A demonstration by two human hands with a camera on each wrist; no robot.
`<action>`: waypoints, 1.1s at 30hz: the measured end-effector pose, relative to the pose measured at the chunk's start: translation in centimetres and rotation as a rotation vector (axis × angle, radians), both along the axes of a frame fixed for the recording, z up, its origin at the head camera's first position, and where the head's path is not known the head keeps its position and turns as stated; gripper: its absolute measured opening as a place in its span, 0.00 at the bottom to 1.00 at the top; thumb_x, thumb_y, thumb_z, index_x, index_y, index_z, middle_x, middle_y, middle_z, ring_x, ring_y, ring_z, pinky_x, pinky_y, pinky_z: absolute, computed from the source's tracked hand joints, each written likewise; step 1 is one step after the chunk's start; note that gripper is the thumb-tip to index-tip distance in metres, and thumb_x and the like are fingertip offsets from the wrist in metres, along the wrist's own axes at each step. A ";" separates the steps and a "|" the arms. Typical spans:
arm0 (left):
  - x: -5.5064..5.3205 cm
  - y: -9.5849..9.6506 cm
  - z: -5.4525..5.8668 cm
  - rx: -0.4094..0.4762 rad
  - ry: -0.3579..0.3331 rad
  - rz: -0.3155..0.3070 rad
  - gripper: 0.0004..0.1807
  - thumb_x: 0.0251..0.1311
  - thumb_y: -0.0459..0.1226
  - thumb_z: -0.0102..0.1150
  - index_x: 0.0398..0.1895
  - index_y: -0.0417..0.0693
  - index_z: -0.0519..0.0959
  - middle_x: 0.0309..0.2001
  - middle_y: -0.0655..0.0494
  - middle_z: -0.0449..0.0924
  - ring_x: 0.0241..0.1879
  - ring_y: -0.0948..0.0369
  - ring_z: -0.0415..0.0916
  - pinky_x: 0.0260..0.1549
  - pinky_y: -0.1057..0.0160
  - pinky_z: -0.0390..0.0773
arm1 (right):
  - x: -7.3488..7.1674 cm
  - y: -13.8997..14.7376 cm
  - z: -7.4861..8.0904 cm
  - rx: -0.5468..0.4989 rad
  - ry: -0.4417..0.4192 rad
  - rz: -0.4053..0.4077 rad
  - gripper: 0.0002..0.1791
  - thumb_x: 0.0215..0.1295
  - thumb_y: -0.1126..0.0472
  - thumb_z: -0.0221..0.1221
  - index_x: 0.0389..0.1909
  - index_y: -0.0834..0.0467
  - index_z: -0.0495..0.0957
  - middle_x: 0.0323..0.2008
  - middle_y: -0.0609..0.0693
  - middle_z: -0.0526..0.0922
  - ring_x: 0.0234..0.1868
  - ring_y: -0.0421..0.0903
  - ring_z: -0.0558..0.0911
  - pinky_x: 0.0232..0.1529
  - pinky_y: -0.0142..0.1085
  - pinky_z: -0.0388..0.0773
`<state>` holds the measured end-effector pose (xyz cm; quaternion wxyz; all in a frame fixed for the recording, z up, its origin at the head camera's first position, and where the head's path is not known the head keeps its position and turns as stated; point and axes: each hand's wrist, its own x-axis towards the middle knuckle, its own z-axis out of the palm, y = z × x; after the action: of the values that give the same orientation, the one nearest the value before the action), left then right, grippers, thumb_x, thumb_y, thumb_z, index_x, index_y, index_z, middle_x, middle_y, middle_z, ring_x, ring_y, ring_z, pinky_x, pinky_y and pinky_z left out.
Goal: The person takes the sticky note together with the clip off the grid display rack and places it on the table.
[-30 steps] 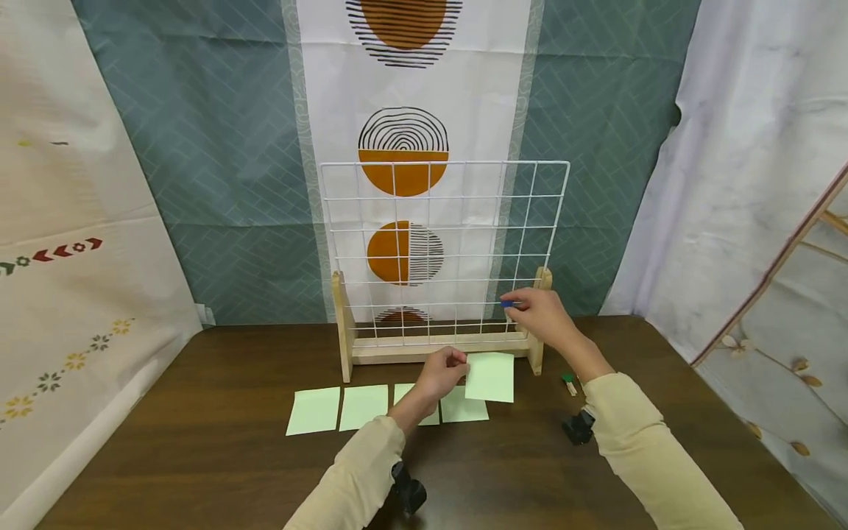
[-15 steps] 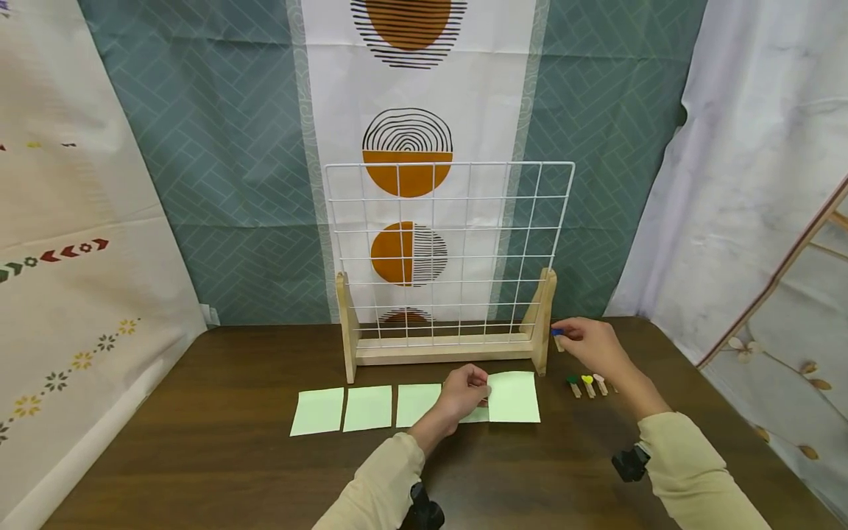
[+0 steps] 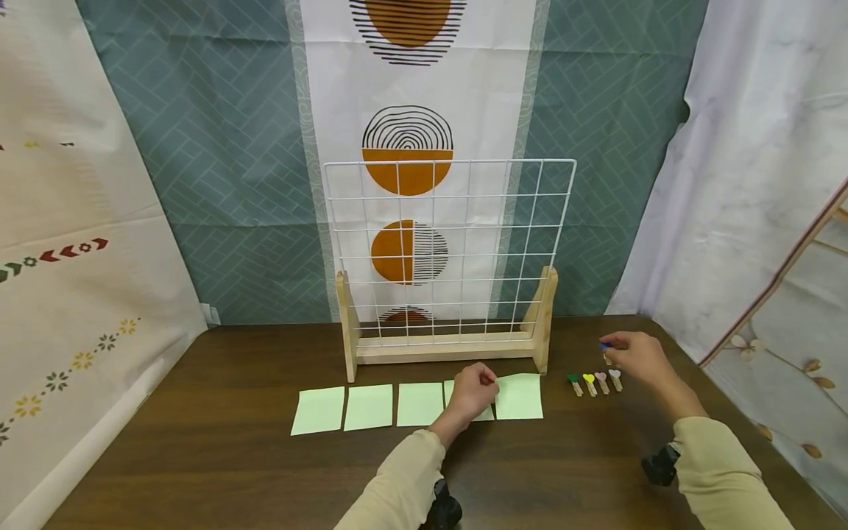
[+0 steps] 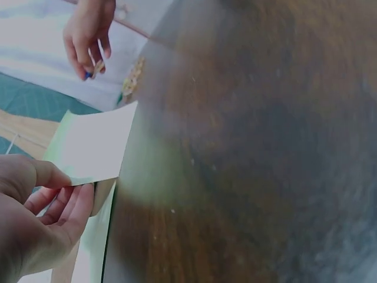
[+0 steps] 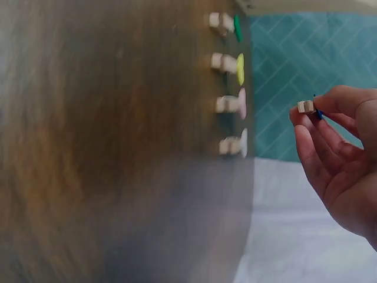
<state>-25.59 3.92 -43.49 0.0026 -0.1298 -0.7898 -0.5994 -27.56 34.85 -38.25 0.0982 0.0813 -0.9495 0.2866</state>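
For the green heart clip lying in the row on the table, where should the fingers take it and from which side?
Probably by the bare wooden legs of the green heart clip, pinched across their two flat sides. The heart end points toward the grid rack and the legs toward the person, so come from above on the near side. Its left flank is open; the yellow clip crowds its right.

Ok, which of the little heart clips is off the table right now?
The blue clip, pinched in the right hand. The green, yellow, pink and white ones lie in a row on the table.
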 end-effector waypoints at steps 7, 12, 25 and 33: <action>-0.8 0.2 -0.2 -0.181 0.151 0.014 0.05 0.52 0.23 0.57 0.31 0.36 0.77 0.25 0.56 0.75 0.26 0.65 0.71 0.26 0.68 0.72 | -0.1 2.0 -1.0 -0.024 -0.039 -0.045 0.17 0.66 0.65 0.56 0.49 0.74 0.77 0.38 0.67 0.83 0.25 0.47 0.82 0.26 0.37 0.77; -1.1 0.4 -0.1 -0.226 0.169 0.034 0.06 0.50 0.22 0.58 0.32 0.35 0.77 0.25 0.55 0.76 0.25 0.63 0.71 0.25 0.68 0.72 | -0.2 2.8 -1.6 -0.013 -0.059 -0.056 0.17 0.65 0.64 0.55 0.48 0.75 0.77 0.35 0.64 0.84 0.24 0.44 0.81 0.28 0.38 0.75; -1.2 0.7 0.1 -0.247 0.163 0.008 0.09 0.49 0.22 0.57 0.36 0.33 0.79 0.28 0.53 0.77 0.28 0.62 0.72 0.28 0.67 0.73 | -0.3 4.3 -2.5 -0.067 -0.230 -0.086 0.18 0.60 0.68 0.52 0.46 0.79 0.74 0.38 0.70 0.80 0.27 0.48 0.83 0.28 0.37 0.81; -1.5 0.5 -0.2 -0.298 0.179 0.017 0.14 0.46 0.22 0.57 0.39 0.32 0.81 0.30 0.49 0.79 0.29 0.59 0.74 0.29 0.66 0.74 | -0.3 4.5 -2.8 -0.104 -0.245 -0.076 0.16 0.59 0.70 0.54 0.44 0.79 0.74 0.37 0.70 0.80 0.27 0.47 0.82 0.28 0.37 0.81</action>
<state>-27.12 4.44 -43.71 0.0588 -0.1749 -0.8676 -0.4618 -27.90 39.36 -41.04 -0.0035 0.0044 -0.9407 0.3392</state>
